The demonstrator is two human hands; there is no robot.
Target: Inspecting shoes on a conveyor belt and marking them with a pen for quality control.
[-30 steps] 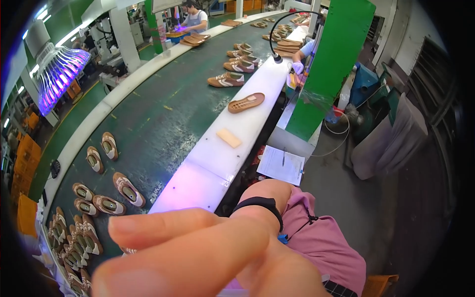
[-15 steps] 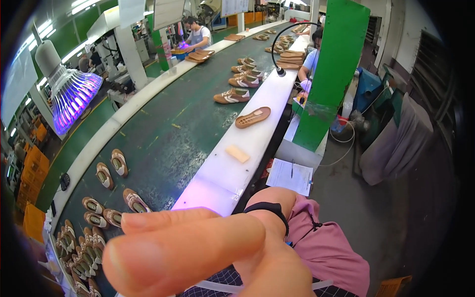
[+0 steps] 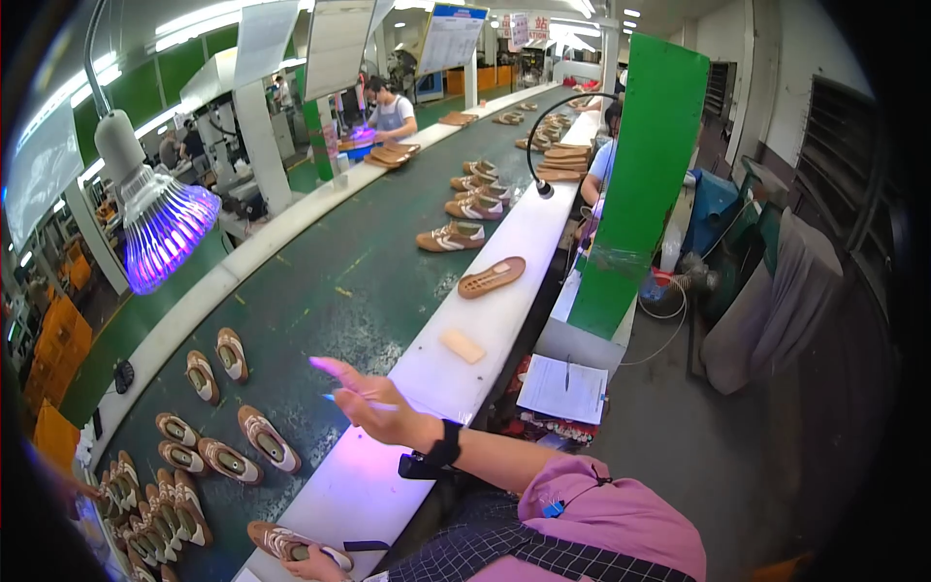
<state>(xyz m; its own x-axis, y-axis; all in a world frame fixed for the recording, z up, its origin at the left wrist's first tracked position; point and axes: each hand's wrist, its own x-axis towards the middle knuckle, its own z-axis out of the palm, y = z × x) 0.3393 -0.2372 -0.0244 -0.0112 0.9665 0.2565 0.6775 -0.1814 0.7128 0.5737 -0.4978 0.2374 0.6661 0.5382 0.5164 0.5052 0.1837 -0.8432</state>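
My left hand (image 3: 315, 565) is at the lower edge, closed around a tan-and-white lace-up sneaker (image 3: 288, 543) over the near end of the white ledge (image 3: 364, 490). My right hand (image 3: 373, 407) is raised above the ledge, index finger pointing left. A slim, pale, pen-like stick (image 3: 384, 405) with a blue tip shows between its fingers; its exact kind is unclear. Black bands sit on the right wrist. Left of my hands, several matching sneakers (image 3: 233, 461) lie on the green belt (image 3: 320, 320).
A lamp (image 3: 170, 228) glowing violet hangs at upper left. On the ledge lie a brown sole (image 3: 492, 277) and a beige pad (image 3: 463, 346). A green post (image 3: 640, 184) and a paper with a pen (image 3: 562, 386) are at right. Co-workers (image 3: 393, 114) sit along the belt; shoes crowd the lower left.
My right hand has dropped away from close before the camera to above the ledge. My left hand and its sneaker have come into view. The view has tilted slightly upward.
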